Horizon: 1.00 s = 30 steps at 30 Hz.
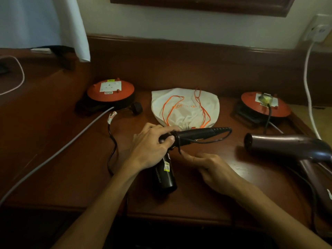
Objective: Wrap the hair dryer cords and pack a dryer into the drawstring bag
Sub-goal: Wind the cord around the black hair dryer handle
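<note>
Dark wooden desk [71,168] against a cream wall, wood-panelled at the back.

Item 1: black hair dryer [194,135], centre of desk, handle pointing right, barrel angled down toward the near edge. Left hand [152,146] grips it at the bend where handle meets barrel, fingers curled over the top, thumb pressed on the near side.

Item 2: black cord [206,141], one turn looped round the dryer just beside the left thumb; a slack run arcs from the handle tip back along the handle. Right hand [212,169] sits just below and to the right of the dryer, fingertips pinching the cord's hanging strand.

Item 3: white drawstring bag [185,106] with orange strings, lying flat directly behind the held dryer, its near edge touching or just behind the handle.

Item 4: second hair dryer [287,146], brownish, lying at far right, apart from both hands.

Items 5–6: two orange cable reels, left [110,91] and right [265,105], flanking the bag.
</note>
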Available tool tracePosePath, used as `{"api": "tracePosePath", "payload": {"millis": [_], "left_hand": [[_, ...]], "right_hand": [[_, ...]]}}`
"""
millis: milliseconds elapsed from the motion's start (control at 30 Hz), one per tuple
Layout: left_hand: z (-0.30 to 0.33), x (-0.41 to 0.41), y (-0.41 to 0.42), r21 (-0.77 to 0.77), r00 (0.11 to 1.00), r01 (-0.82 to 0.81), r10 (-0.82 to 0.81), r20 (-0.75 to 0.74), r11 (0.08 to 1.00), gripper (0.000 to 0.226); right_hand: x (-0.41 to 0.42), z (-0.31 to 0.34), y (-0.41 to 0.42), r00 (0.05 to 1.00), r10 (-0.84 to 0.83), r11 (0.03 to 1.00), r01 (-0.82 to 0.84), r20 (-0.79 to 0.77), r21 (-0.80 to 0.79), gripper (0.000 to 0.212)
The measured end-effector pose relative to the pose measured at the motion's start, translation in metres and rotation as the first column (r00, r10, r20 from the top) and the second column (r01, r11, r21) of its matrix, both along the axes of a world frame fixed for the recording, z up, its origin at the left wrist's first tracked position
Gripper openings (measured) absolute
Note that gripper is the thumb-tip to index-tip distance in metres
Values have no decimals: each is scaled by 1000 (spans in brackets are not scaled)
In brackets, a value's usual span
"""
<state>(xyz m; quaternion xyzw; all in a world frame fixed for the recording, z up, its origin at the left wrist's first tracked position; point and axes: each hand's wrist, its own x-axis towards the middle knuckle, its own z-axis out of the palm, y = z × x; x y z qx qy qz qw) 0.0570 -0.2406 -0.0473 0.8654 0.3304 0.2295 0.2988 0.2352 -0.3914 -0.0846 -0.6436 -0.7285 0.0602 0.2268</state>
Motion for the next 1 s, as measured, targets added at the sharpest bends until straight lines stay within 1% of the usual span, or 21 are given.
{"api": "tracePosePath", "payload": {"millis": [100,167,200,233,300,367,400,433,467,500,533,600,667,767,867,933,1000], "left_hand": [[-1,-1,-1,-51,995,-10,15,98,999,45],[-4,-1,-2,-26,986,-36,40,160,999,45],[-6,-1,-3,-9,982,-48,48,184,999,43],[-8,-2,-3,1,979,-50,49,200,999,41],[-10,-4,-1,1,973,-34,33,228,999,41],[-11,-10,4,-15,969,15,-11,248,1000,42],[-11,-14,6,-28,967,49,-40,252,998,42],[-10,-17,9,-42,965,85,-72,254,996,40],[-9,-20,11,-57,963,120,-102,251,991,38],[-8,-22,12,-74,962,151,-129,242,986,36],[-7,-23,13,-86,963,175,-153,220,981,37],[-6,-22,12,-72,972,201,-190,138,977,41],[-4,-18,12,-39,975,221,-220,30,974,50],[7,-10,7,32,972,217,-213,-101,976,61],[13,-3,1,67,966,183,-167,-197,981,77],[13,0,0,93,956,192,-165,-241,977,76],[14,3,-2,144,935,241,-190,-301,960,65]], "right_hand": [[4,-1,6,996,43,999,-44,76,16,71],[2,1,6,997,56,997,-58,44,46,68],[2,3,5,999,40,998,-38,-31,49,62],[5,5,5,990,-11,999,16,-137,40,50],[9,12,7,929,-128,992,122,-346,-38,16],[10,25,12,833,-198,977,125,-516,-173,9],[13,30,16,783,-236,963,108,-575,-247,3],[16,34,23,757,-267,948,95,-597,-304,8],[23,35,30,759,-278,937,78,-589,-341,18],[29,38,38,786,-271,927,59,-556,-370,27],[34,40,46,836,-243,918,34,-492,-396,30],[44,45,65,916,-168,877,-30,-364,-480,19],[49,58,81,936,-163,804,-58,-313,-591,23],[45,87,93,910,-176,706,-150,-376,-692,28],[39,116,95,897,-168,647,-213,-410,-732,29],[32,129,90,888,-159,615,-253,-431,-747,29],[24,135,81,912,-110,603,-254,-394,-756,28]]}}
